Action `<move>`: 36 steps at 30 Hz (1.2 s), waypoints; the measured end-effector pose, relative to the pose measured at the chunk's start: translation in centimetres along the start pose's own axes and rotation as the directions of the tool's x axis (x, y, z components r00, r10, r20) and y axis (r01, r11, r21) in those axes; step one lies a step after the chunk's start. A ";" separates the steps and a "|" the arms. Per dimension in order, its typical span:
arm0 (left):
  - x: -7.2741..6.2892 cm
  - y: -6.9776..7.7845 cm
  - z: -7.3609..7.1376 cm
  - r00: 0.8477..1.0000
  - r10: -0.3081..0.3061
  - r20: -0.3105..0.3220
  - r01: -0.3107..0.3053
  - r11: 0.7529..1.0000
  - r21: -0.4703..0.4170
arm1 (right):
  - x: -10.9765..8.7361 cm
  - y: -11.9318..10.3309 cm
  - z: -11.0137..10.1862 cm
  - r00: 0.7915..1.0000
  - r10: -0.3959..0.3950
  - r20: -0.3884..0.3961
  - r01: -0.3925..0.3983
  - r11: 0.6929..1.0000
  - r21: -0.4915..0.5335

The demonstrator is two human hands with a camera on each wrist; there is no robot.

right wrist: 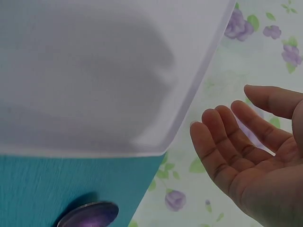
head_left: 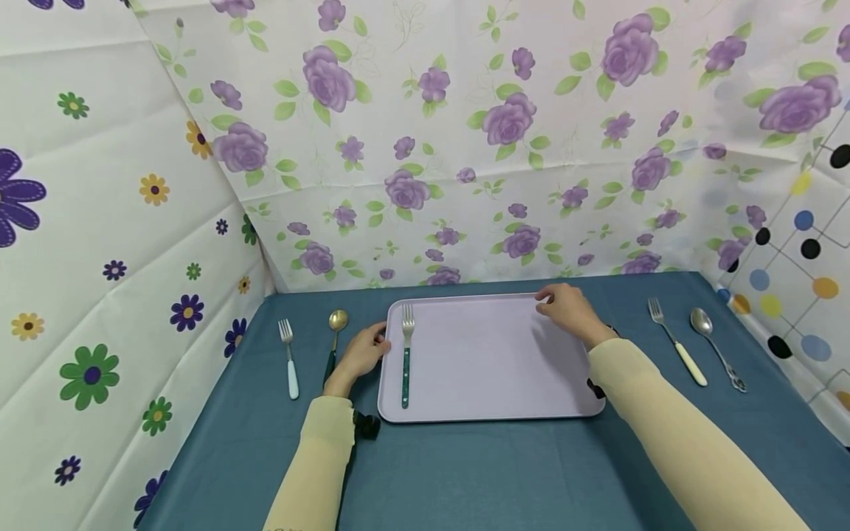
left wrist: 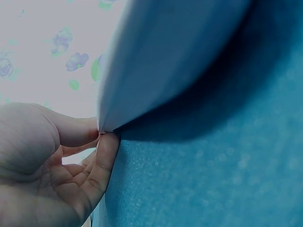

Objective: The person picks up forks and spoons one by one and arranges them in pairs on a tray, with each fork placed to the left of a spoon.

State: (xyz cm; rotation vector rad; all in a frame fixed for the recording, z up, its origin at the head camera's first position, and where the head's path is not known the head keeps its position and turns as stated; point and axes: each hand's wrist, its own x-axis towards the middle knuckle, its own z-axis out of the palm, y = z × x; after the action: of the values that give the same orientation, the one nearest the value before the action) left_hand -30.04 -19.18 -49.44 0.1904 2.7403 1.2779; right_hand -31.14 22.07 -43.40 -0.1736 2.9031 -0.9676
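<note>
A pale lilac rectangular tray (head_left: 498, 361) lies on the blue cloth. On its left part rests a fork (head_left: 406, 358) with a dark green handle, tines toward the back. My left hand (head_left: 361, 350) is at the tray's left edge; in the left wrist view its thumb (left wrist: 78, 131) and a finger pinch the rim. Above the far right corner is my right hand (head_left: 567, 313), fingers loosely bent and holding nothing. The right wrist view shows its fingers spread apart from the tray's corner (right wrist: 156, 142).
Left of the tray lie a fork (head_left: 289, 361) with a light blue handle and a gold spoon (head_left: 337, 321), its handle partly behind my left hand. On the right are a cream-handled fork (head_left: 677, 343) and a silver spoon (head_left: 717, 350). Floral cloth walls (head_left: 465, 147) enclose the table.
</note>
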 end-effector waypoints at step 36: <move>0.0 0.7 -0.1 1.000 -0.018 0.015 0.018 1.000 0.002 | -3.7 5.1 -6.6 0.998 0.047 0.035 -0.045 0.998 -0.051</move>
State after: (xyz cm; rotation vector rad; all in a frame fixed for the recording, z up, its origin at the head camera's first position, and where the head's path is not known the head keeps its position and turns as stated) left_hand -30.00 -18.77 -48.81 0.1736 2.7247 1.2643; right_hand -28.61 30.53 -41.11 -0.1260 2.8863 -0.8765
